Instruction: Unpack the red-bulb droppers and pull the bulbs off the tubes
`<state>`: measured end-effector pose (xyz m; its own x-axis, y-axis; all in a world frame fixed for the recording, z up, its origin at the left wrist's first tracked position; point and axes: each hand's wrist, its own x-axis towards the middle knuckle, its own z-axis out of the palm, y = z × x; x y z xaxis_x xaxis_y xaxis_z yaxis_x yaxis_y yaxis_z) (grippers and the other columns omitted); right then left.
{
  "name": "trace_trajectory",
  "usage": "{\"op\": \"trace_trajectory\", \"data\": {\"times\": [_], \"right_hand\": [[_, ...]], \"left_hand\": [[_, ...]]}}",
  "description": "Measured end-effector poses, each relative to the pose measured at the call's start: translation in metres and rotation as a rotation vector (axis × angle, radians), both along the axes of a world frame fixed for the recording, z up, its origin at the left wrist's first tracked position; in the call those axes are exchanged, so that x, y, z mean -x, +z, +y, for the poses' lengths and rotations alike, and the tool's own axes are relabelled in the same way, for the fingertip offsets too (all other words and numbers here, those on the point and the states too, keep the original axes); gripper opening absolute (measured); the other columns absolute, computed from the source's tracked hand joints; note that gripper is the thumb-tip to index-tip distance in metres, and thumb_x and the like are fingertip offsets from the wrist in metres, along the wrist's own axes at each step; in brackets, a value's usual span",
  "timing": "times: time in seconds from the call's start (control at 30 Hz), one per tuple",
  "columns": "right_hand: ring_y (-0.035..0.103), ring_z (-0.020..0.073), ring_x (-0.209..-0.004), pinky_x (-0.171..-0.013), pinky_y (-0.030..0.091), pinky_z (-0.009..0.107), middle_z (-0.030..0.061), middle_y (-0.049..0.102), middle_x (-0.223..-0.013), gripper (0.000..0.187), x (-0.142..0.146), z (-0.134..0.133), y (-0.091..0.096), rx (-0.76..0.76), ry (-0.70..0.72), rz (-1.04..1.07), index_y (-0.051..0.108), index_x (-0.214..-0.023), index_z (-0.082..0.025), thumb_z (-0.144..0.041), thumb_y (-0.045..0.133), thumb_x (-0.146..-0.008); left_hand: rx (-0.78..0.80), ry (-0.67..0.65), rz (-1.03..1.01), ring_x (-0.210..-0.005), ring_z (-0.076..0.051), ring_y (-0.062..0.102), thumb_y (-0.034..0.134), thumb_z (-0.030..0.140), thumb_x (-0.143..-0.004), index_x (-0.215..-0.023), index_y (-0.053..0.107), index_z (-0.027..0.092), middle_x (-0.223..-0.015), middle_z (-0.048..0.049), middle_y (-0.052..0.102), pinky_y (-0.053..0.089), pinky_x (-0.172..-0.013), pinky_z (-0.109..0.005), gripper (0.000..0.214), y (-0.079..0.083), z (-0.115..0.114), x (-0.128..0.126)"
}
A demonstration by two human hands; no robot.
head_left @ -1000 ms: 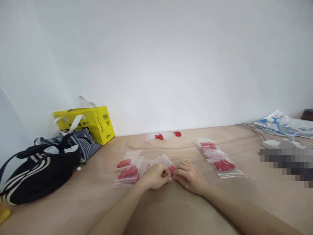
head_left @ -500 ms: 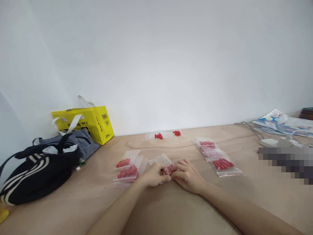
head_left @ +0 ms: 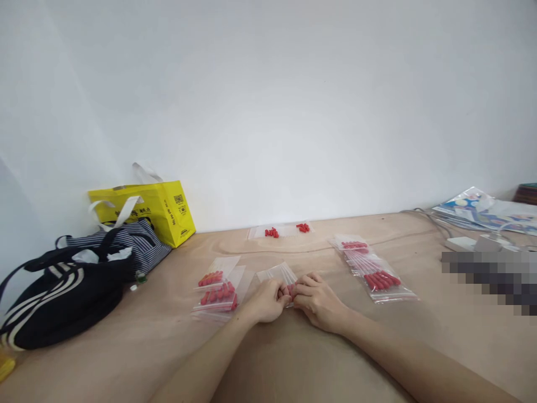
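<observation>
Surface: I see a pale plywood table filling the near half of the view; its grain swirls at the far middle.
Room: a plain white wall rises straight from the far edge of the table.
Left hand: my left hand lies on the table at centre, fingers curled in tight and pinching the near end of the small zip bag.
Right hand: my right hand touches the left, fingers narrow and bent, gripping the same end of the bag.
Bag position: at the table's centre, flat on the wood; the red pieces inside sit between my fingertips.
Bag axis: its long axis runs near to far, leaning a little left; the clear end points at the wall.
Left stack: filled bags lie just left of my left hand.
Right stack: more filled bags lie right of my right hand, apart from it.
Far row: flat bags with red pieces lie by the wall.
Writing: the yellow tote at far left carries a QR code and black print too small for me to read; a striped bag and a black bag sit nearer, beside it.
Far right: printed sheets; lettering unreadable.
</observation>
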<state>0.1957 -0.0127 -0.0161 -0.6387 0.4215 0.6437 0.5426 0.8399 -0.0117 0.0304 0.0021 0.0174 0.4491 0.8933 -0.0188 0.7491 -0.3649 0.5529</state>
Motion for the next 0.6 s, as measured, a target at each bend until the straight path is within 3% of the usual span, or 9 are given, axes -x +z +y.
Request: {"op": "trace_trajectory", "data": {"times": [0.27,0.47,0.6], "right_hand": [[0.042,0.0129,-0.07,-0.062,0.022,0.029,0.0009,0.059,-0.069,0.019,0.0,0.003,-0.005,-0.066,-0.045,-0.066,0.055,-0.068,-0.018,-0.009,0.042,-0.08],[0.043,0.0137,-0.072,-0.062,0.021,0.03,-0.0003,0.06,-0.068,0.015,0.002,-0.004,-0.002,-0.031,-0.039,-0.083,0.056,-0.072,-0.02,-0.015,0.045,-0.08],[0.043,0.0141,-0.071,-0.064,0.023,0.029,0.0006,0.06,-0.069,0.012,-0.001,-0.005,0.0,0.052,-0.113,-0.055,0.056,-0.074,-0.019,-0.024,0.047,-0.081]], "left_hand": [[-0.151,0.074,0.056,-0.06,-0.013,0.049,0.045,0.02,-0.075,-0.068,0.051,0.018,-0.062,0.0019,0.054,0.032,-0.054,-0.024,0.009,-0.001,-0.007,-0.003],[-0.216,0.074,0.007,-0.058,-0.012,0.05,0.045,0.021,-0.076,-0.07,0.051,0.017,-0.061,0.0025,0.056,0.034,-0.054,-0.022,0.009,-0.016,0.008,0.007],[-0.268,0.048,-0.031,-0.065,-0.013,0.051,0.043,0.026,-0.078,-0.07,0.049,0.017,-0.069,0.0007,0.056,0.039,-0.061,-0.024,0.013,-0.012,0.004,0.007]]}}
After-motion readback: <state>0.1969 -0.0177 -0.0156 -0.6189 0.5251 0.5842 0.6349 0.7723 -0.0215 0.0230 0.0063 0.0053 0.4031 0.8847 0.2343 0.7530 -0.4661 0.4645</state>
